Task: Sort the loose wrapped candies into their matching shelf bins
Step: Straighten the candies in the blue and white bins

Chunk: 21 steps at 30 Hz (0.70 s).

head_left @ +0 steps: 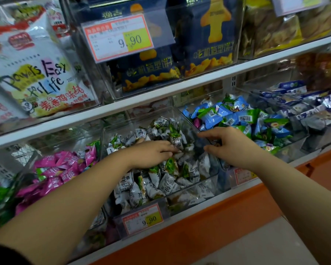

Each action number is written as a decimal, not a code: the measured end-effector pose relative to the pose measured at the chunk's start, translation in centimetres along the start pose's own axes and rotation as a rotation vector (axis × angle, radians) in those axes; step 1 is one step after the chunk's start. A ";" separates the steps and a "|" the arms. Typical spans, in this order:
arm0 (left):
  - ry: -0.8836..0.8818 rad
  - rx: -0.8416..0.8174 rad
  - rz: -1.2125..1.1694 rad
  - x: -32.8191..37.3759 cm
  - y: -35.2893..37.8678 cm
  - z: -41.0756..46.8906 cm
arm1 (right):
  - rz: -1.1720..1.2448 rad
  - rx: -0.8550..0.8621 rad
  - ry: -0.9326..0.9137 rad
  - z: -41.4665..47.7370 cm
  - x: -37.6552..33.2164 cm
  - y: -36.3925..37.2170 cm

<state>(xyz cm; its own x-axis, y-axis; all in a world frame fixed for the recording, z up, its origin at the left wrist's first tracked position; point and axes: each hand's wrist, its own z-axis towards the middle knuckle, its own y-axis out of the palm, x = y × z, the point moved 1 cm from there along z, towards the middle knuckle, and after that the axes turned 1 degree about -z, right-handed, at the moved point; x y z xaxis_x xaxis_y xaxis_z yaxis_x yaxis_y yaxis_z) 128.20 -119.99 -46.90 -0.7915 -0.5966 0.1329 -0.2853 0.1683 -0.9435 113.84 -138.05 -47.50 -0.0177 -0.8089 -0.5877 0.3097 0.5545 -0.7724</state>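
A clear middle bin [214,175] on the lower shelf holds several white-and-green wrapped candies [166,183]. My left hand [151,153] lies palm down inside it, fingers resting on the candies; whether it grips one I cannot tell. My right hand [225,144] hovers over the bin's right wall, index finger stretched left, thumb below, nothing visible between them. Left of this stands a bin of pink wrapped candies [59,169]. To the right is a bin of blue-and-green wrapped candies [243,117].
Further right, a bin of dark blue and white packets [302,104]. The upper shelf carries clear bins of snack bags [36,73] and dark blue biscuit packs [180,60]. Price tags [142,219] hang on bin fronts. An orange shelf base [208,236] runs below.
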 end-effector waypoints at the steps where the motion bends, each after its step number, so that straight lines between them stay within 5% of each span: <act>1: 0.008 0.005 0.000 0.2 -0.1 -0.5 | 0.002 0.004 -0.002 0.0 0.0 0.0; 13: -0.061 0.038 0.273 -1.4 0.7 -5.6 | 0.005 -0.001 0.006 0.0 0.3 0.2; 21: -0.106 0.078 0.157 -3.6 0.6 -6.0 | 0.008 -0.003 0.017 0.0 0.1 0.2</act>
<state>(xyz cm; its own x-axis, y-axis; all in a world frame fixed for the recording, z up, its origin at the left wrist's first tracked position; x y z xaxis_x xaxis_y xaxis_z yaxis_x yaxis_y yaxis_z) 127.67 -113.08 -46.11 -0.7604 -0.6477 -0.0464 -0.1170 0.2070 -0.9713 113.85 -138.01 -47.68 -0.0312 -0.8012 -0.5975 0.3073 0.5612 -0.7685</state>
